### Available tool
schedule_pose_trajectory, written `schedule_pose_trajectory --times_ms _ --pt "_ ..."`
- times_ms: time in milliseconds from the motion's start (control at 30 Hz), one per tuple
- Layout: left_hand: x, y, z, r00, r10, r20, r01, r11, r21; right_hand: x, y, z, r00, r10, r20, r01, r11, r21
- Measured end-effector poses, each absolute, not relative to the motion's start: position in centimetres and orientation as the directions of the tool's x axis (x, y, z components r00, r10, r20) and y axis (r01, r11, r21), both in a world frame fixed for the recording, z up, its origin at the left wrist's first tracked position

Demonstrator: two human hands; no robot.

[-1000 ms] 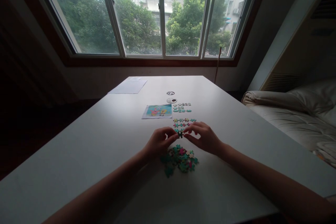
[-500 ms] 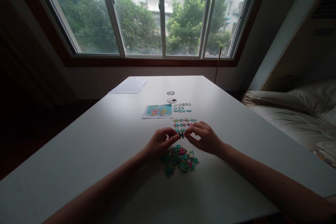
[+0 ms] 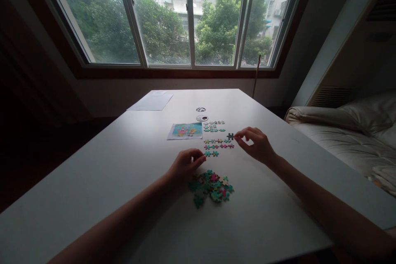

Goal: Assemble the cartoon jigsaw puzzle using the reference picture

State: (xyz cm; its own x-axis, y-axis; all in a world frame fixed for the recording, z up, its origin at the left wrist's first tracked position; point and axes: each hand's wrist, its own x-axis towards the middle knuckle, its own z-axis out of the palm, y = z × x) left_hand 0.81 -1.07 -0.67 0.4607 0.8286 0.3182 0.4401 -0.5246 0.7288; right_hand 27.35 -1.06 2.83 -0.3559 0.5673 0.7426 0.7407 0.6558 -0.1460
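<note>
A dark jigsaw puzzle piece point(image 3: 230, 136) is pinched between the thumb and fingertips of my right hand point(image 3: 257, 145), beside the right ends of the laid-out rows. My left hand point(image 3: 185, 161) has its fingertips pressed together, with nothing visible in them. It rests at the left end of the nearest row of puzzle pieces point(image 3: 215, 154); whether it touches that row I cannot tell. Two more rows of pieces point(image 3: 213, 147), pink, yellow and green, lie just beyond. Closer to me is a loose pile of mostly green puzzle pieces point(image 3: 213, 189).
A cartoon picture sheet point(image 3: 185, 131) lies left of the rows. Pale green pieces point(image 3: 213, 130) form further rows beyond. Two round flat items point(image 3: 202, 118) sit farther back. White paper point(image 3: 151, 102) is at the far left of the white table point(image 3: 278, 181); a padded seat point(image 3: 334, 128) stands right.
My right hand has carried the dark puzzle piece away from my left hand, rightward and farther from me. My left hand has drawn back slightly to the left, without the piece.
</note>
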Motion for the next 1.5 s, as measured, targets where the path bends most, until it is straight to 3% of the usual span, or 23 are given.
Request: schedule_pose_trajectory --times_ms 200,433,567,1500 --pt "0.8 -1.1 -0.7 0.467 0.827 0.313 0.447 -0.526 0.724 27.7 -0.7 2.8 -0.402 0.627 0.667 0.738 0.653 -0.169" --pt "0.8 -1.1 -0.5 0.467 0.827 0.313 0.451 -0.527 0.720 31.3 1.9 0.8 -0.454 0.822 0.343 0.723 0.565 -0.397" --pt "0.8 -1.0 -0.7 0.466 0.828 0.310 0.449 -0.524 0.724 32.6 2.8 -0.3 -0.398 0.883 0.249 0.766 0.469 -0.439" --pt "1.1 -1.2 -0.4 0.451 0.841 0.298 0.455 -0.504 0.734 32.6 3.0 -0.9 -0.415 0.865 0.283 0.761 0.500 -0.413"
